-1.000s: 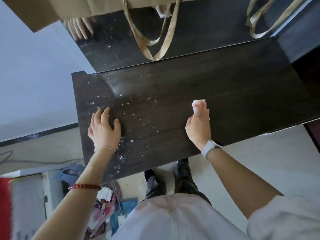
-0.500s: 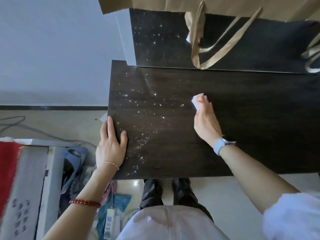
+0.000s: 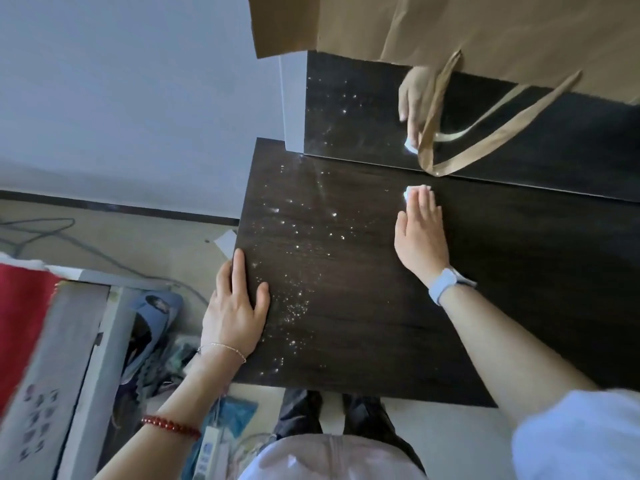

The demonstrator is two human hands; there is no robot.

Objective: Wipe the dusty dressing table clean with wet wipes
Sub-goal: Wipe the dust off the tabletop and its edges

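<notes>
Pressing a small white wet wipe (image 3: 412,192) flat under our right hand's (image 3: 420,233) straight fingers, we work near the dressing table's (image 3: 381,323) back edge. Our left hand (image 3: 235,306) rests flat, fingers relaxed, on the table's left edge beside the dust specks (image 3: 294,237). The wipe looks soft, limp and light, best pinned under flat fingertips.

The right hand (image 3: 420,237) now lies farther back on the worktop (image 3: 381,323), close to the mirror's (image 3: 554,140) lower edge, its fingers (image 3: 424,206) straighter over the wet wipe (image 3: 410,192). The left hand (image 3: 235,308) now sits at the worktop's left edge, outer fingers hanging off the side.
</notes>
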